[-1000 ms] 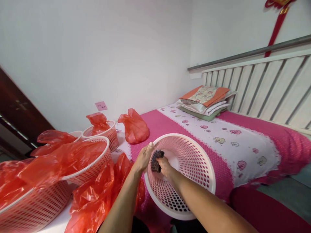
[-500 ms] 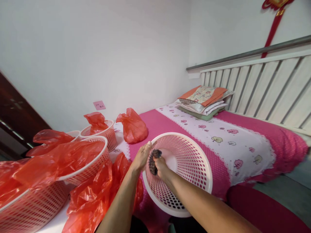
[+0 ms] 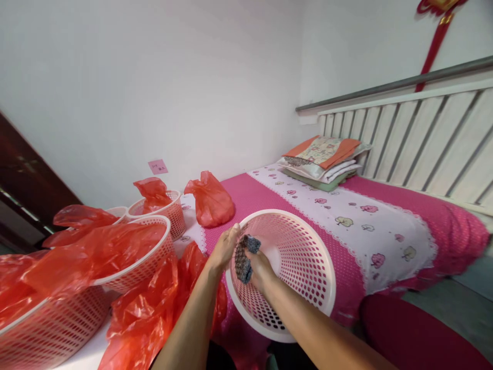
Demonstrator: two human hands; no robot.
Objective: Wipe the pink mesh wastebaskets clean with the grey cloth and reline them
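A pink-white perforated plastic basket (image 3: pixel 308 246) lies tilted in front of me, its mouth facing me. My left hand (image 3: pixel 225 249) grips its rim on the left side, thumb up and the other fingers hidden behind the wall. Inside the mouth, my right hand (image 3: pixel 261 267) is closed on a dark grey-brown knitted cloth (image 3: pixel 243 262), which it presses against the basket's inner left wall. A bluish-grey part of the cloth shows at its edge.
To the left stand several pink baskets (image 3: pixel 169 246) with red plastic bags (image 3: pixel 127 246). A filled red bag (image 3: pixel 211 203) sits on the pink bedspread (image 3: pixel 246 192). Folded bedding (image 3: pixel 323 159) lies further back. A dark red round seat (image 3: pixel 408 329) is at right.
The cloth has shifted and bunched differently in my right hand, showing more of its bluish-grey side. My left hand keeps its place on the rim.
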